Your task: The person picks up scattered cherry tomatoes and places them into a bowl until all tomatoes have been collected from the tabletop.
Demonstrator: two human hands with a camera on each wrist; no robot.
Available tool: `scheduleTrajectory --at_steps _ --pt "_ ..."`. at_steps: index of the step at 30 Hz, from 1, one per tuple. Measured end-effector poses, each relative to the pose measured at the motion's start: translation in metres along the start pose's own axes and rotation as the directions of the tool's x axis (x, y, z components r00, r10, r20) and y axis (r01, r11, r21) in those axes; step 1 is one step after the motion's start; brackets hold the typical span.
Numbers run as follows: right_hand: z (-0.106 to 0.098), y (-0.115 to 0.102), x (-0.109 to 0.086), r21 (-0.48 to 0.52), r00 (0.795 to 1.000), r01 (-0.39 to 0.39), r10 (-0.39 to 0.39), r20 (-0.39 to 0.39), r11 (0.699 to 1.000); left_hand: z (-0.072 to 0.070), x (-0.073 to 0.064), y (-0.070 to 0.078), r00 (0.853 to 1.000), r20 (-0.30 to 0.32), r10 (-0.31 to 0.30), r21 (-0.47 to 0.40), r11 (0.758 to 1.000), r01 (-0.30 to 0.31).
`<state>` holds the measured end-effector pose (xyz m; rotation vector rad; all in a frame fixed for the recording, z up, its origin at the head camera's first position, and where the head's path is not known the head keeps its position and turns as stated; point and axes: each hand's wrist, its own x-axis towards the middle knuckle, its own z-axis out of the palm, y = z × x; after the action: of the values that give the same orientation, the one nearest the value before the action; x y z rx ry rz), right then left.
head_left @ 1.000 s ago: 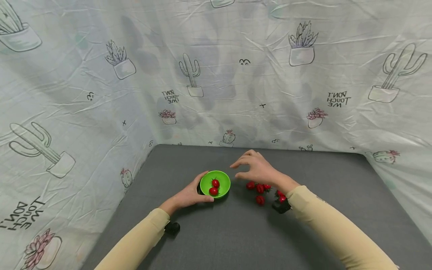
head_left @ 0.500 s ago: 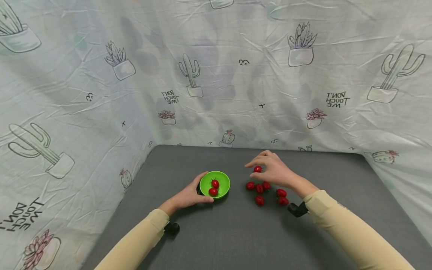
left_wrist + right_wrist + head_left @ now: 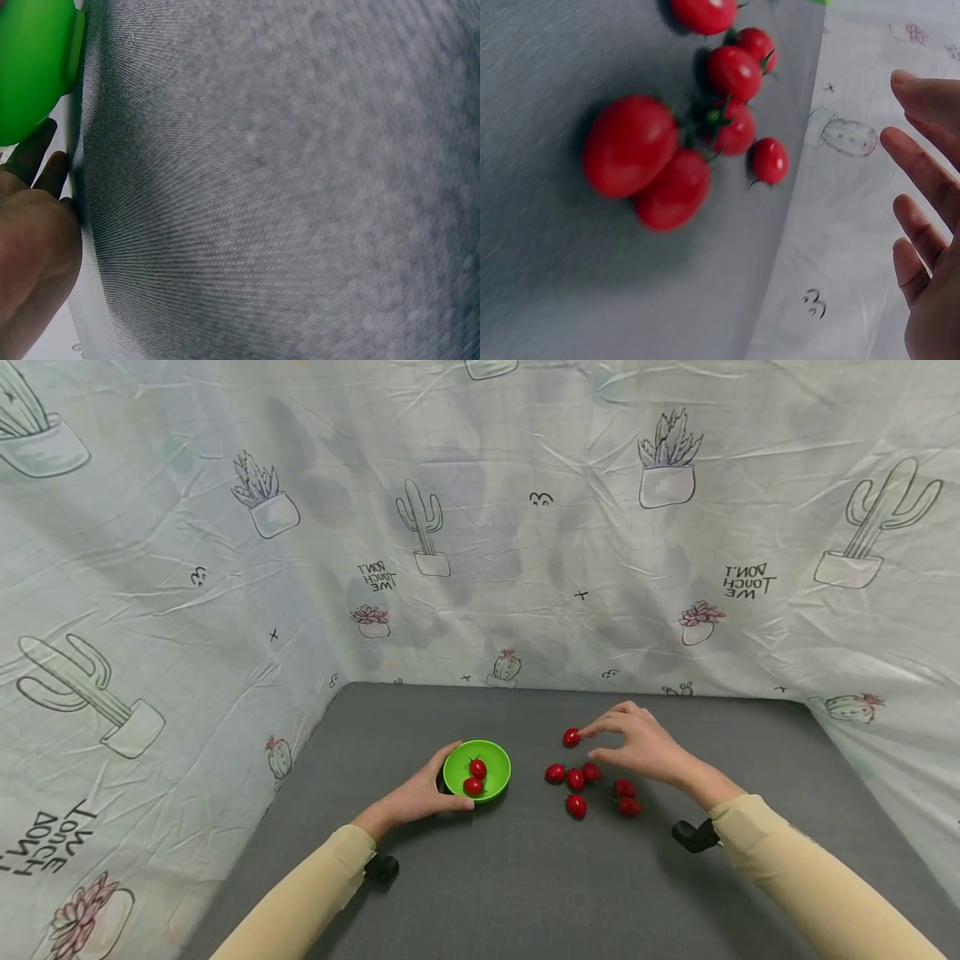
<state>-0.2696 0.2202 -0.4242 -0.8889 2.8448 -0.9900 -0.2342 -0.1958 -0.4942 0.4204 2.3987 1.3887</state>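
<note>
My left hand (image 3: 416,793) holds a small green bowl (image 3: 498,757) on the dark table, thumb at its near side and fingers round the left. Inside the bowl lie two cherry tomatoes (image 3: 477,768). In the left wrist view the bowl's outer wall (image 3: 34,67) shows above the fingers. My right hand (image 3: 641,747) hovers over the right of the table, fingers spread and holding nothing. Just left of its fingertips is a lone cherry tomato (image 3: 572,737). Several more cherry tomatoes (image 3: 575,779) lie nearer, including a touching pair (image 3: 630,146) below the hand.
A dark grey table (image 3: 480,877) spreads beneath both hands. Behind and to the left hangs a pale cloth (image 3: 510,527) printed with cacti. Black wrist-worn devices (image 3: 382,868) sit under both sleeves.
My right hand has moved right, away from the bowl and over the loose tomatoes, uncovering the far tomato and the pair at right. The left hand and the bowl have stayed put.
</note>
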Motion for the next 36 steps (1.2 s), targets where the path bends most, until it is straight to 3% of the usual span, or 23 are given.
scheduleTrajectory --at_steps 16,28,36 --pt "-0.004 0.021 -0.024 0.015 0.998 -0.052 0.051 0.028 0.999 0.001 0.0 0.003 1.0 0.007 -0.01 0.018 1.0 0.01" --pt "-0.004 0.042 -0.041 0.027 0.992 -0.049 0.046 0.118 0.998 0.001 0.0 0.004 1.0 -0.001 -0.007 0.024 1.0 0.007" --pt "-0.002 0.053 -0.046 0.07 0.974 -0.122 0.106 0.202 0.99 0.001 0.0 0.003 1.0 0.004 -0.008 0.02 1.0 0.008"
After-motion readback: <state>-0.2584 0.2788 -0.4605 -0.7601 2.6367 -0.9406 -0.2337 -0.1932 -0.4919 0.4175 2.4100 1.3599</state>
